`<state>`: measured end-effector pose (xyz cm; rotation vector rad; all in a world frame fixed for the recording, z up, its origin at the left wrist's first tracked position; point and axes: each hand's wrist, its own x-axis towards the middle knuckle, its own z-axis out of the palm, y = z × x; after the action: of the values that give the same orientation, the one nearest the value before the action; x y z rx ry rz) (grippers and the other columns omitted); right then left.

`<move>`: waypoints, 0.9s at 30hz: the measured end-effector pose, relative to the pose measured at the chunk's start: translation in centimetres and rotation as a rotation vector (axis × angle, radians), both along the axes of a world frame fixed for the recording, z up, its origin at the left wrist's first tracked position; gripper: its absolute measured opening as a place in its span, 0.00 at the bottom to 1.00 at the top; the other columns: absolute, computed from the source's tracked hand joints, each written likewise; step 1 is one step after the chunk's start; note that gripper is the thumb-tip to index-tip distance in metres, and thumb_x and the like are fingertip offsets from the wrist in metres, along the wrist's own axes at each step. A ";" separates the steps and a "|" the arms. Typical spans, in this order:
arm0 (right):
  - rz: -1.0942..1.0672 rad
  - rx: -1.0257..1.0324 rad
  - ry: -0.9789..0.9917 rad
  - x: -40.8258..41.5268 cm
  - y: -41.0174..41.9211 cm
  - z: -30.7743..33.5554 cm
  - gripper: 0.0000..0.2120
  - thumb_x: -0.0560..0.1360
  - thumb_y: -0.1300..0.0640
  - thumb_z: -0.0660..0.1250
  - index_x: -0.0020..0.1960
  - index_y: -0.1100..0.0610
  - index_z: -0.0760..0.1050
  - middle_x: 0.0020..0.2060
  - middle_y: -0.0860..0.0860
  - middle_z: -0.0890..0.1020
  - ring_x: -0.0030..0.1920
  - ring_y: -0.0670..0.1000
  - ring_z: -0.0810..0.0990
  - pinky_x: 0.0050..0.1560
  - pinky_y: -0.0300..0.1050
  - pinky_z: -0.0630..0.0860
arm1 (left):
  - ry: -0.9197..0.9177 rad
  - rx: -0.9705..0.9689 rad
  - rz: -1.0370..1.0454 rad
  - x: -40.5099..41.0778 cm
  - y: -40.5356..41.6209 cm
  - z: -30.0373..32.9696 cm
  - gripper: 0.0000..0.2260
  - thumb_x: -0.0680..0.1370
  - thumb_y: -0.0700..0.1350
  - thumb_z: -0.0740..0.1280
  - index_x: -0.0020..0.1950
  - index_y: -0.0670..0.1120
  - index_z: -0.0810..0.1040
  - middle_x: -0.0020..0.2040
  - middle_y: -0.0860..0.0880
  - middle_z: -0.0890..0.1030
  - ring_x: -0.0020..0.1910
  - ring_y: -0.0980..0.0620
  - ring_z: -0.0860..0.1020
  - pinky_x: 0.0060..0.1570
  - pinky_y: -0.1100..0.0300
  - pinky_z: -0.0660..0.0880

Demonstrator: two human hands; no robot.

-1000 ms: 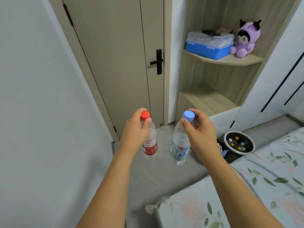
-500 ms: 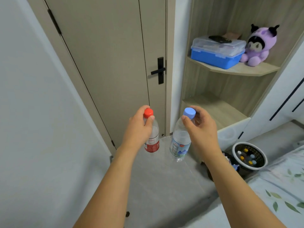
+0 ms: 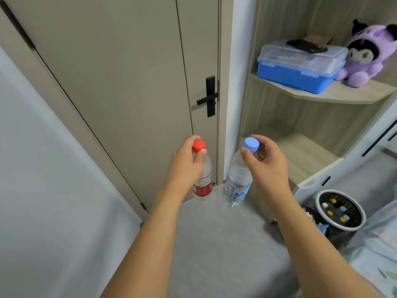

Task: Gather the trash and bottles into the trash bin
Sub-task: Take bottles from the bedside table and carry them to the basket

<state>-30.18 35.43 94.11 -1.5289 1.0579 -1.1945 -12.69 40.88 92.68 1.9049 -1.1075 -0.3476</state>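
My left hand (image 3: 185, 166) grips the neck of a clear bottle with a red cap and red label (image 3: 203, 187), held upright above the grey floor. My right hand (image 3: 268, 166) pinches the neck of a clear bottle with a blue cap and blue label (image 3: 236, 186), also hanging upright. The two bottles are side by side, a little apart, in front of the door. A dark trash bin (image 3: 315, 218) with trash in it stands on the floor at the right, largely hidden behind my right forearm.
A beige door (image 3: 129, 82) with a black handle (image 3: 207, 100) is straight ahead. A corner shelf (image 3: 322, 93) at the right carries a blue box and a purple plush toy. A round white-rimmed basket (image 3: 341, 209) sits by the floral bed (image 3: 378, 265). A grey wall fills the left.
The view has moved closer to the door and shelf. Both hands keep the bottles. The bed has slid toward the lower right edge, and the basket and bin sit lower right.
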 end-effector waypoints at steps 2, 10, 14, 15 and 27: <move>-0.008 -0.016 0.000 0.6 -0.8 0.2 0.14 0.73 0.59 0.71 0.58 0.50 0.75 0.48 0.41 0.81 0.47 0.37 0.79 0.51 0.35 0.75 | -0.008 -0.011 -0.016 0.7 -0.9 0.4 0.15 0.78 0.47 0.66 0.64 0.53 0.73 0.56 0.51 0.80 0.53 0.47 0.78 0.57 0.52 0.74; -0.055 -0.002 0.003 2.0 -4.1 -1.5 0.13 0.73 0.60 0.70 0.56 0.50 0.76 0.47 0.40 0.81 0.46 0.37 0.79 0.51 0.36 0.75 | -0.035 -0.032 -0.068 2.7 -4.3 -0.3 0.14 0.78 0.46 0.66 0.64 0.52 0.73 0.55 0.51 0.80 0.53 0.47 0.77 0.56 0.54 0.74; -0.142 0.014 0.033 3.1 -8.5 -2.6 0.13 0.73 0.60 0.70 0.57 0.51 0.76 0.49 0.43 0.81 0.49 0.41 0.80 0.56 0.43 0.77 | -0.018 -0.029 -0.137 4.2 -9.6 -0.7 0.14 0.78 0.46 0.66 0.64 0.53 0.73 0.55 0.51 0.80 0.53 0.47 0.78 0.57 0.54 0.74; -0.169 0.011 0.046 3.4 -9.5 -2.9 0.14 0.73 0.60 0.70 0.57 0.51 0.76 0.49 0.43 0.81 0.49 0.42 0.80 0.57 0.44 0.77 | -0.011 -0.028 -0.163 4.4 -11.1 -0.8 0.14 0.78 0.46 0.66 0.64 0.53 0.73 0.55 0.51 0.80 0.54 0.48 0.78 0.57 0.54 0.74; -0.567 0.115 0.060 -7.9 -15.9 -4.7 0.15 0.74 0.58 0.70 0.59 0.48 0.75 0.53 0.41 0.80 0.51 0.38 0.77 0.58 0.45 0.76 | 0.006 0.062 -0.620 -8.1 -24.4 -2.7 0.15 0.78 0.47 0.65 0.65 0.54 0.72 0.56 0.51 0.80 0.56 0.48 0.76 0.57 0.56 0.72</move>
<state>-38.10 19.56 89.43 -1.2144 1.6392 -1.4362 -20.82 16.49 89.96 1.5692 -1.6880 -0.7326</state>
